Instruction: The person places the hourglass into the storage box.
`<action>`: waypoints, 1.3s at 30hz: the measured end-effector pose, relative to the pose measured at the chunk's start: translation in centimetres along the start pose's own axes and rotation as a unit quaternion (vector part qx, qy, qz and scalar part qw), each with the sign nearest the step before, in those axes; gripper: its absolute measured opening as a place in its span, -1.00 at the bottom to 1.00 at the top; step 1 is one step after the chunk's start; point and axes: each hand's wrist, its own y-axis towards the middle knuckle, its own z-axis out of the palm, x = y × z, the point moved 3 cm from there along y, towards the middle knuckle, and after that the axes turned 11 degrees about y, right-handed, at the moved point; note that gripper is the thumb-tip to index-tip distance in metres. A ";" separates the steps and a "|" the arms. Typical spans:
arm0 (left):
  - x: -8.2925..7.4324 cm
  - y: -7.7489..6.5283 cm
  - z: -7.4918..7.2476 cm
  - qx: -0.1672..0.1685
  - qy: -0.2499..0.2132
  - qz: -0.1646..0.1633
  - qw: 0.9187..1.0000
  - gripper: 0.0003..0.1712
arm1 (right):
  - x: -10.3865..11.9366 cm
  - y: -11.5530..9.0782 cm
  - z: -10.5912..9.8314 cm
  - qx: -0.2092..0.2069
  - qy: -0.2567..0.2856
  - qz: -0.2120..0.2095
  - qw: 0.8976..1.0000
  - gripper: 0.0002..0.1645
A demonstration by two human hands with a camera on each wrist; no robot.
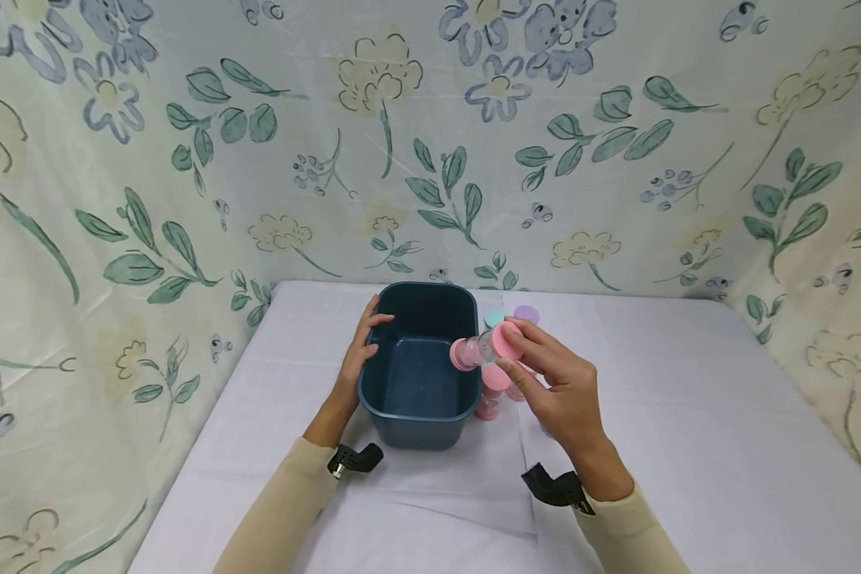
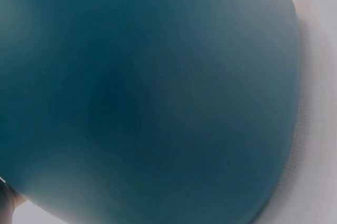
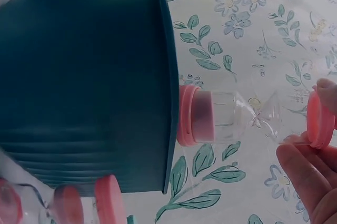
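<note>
A dark blue plastic bin (image 1: 422,430) stands on the white cloth, its open top facing up. My left hand (image 1: 355,355) holds the bin's left rim, with fingertips reaching over the edge. In the right hand (image 1: 560,387) is an hourglass (image 1: 482,349) with pink end caps, pinched by its near cap between thumb and fingers. The hourglass is tilted on its side, and its far end overlaps the bin's right rim. Pink material shows inside its clear glass (image 3: 226,116) in the right wrist view. The bin's wall (image 2: 158,103) fills most of the left wrist view.
Right of the bin, partly hidden by my right hand, several more hourglasses stand close together. They include a pink one (image 1: 493,391), one with a teal cap (image 1: 493,317) and one with a purple cap (image 1: 527,314). A floral curtain (image 1: 430,119) hangs behind the table.
</note>
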 end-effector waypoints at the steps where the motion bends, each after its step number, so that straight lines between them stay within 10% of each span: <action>1: -0.1 0.0 0.0 0.000 0.001 -0.001 1.000 -0.40 | 0.3 0.1 0.2 0.003 0.001 0.003 1.000 -0.34; 24: -0.1 -0.3 0.0 0.002 -0.001 -0.012 1.000 -0.41 | 1.8 0.5 3.6 0.035 0.021 0.056 0.998 -0.52; 39: 0.1 -0.2 0.4 -0.019 -0.022 -0.014 0.999 -0.43 | -2.3 -0.6 5.8 0.083 0.049 0.059 0.994 -0.47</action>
